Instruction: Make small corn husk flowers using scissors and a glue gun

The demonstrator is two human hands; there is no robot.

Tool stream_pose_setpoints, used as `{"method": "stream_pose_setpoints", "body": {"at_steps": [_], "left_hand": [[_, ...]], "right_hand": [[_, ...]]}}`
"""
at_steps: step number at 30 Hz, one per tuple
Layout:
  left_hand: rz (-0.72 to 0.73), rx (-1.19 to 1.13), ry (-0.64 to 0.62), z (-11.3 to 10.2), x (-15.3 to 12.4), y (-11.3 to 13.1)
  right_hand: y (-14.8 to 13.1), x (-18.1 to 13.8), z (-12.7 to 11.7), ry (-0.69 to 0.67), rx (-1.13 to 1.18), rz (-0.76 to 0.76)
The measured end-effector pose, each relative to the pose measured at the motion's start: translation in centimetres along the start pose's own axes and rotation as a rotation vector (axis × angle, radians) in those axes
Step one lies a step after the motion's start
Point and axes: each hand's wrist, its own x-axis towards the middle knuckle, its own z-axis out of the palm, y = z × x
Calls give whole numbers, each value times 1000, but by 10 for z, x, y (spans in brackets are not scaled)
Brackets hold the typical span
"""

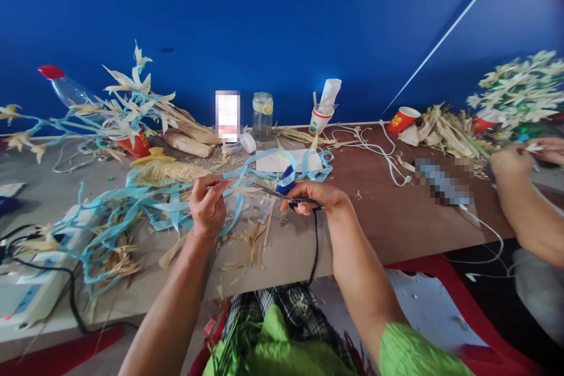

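- Scissors [275,191] sit in your right hand [314,195], fingers curled round the handles, blades pointing left toward the strip [242,180], probably so they meet it without your wrist turning.
- Your left hand [208,205] pinches that strip between thumb and fingers, over the middle of the desk [374,217]; the free end points at the blades, which seems meant to present it to them.
- Blue ribbon [103,226] lies loose to your left and behind your hands, likely kept within reach.
- The left red cup [134,144] stands under the flowers [132,79], perhaps as their holder; the leaves block much of it.
- You can't tell whether the blades touch the strip or only overlap it from this angle.
- Your right fingers partly cover the handles, and the black cord [315,247] below them has an unclear upper end.
- The screen [227,114] by the wall is pixelated.
- At far right, a co-worker's arm [535,211] is cut off by the edge.
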Motion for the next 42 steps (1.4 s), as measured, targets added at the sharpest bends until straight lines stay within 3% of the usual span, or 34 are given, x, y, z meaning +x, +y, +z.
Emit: {"method": "stream_pose_setpoints", "body": {"at_steps": [31,39,42], "left_hand": [[123,2,-15,1,2,0],[-42,40,19,0,0,-1],[-133,22,70,1,1,-1]], "right_hand": [[1,0,-3,-12,-135,5],[-5,1,2,63,-32,31],[-8,3,6,193,22,-40]]}}
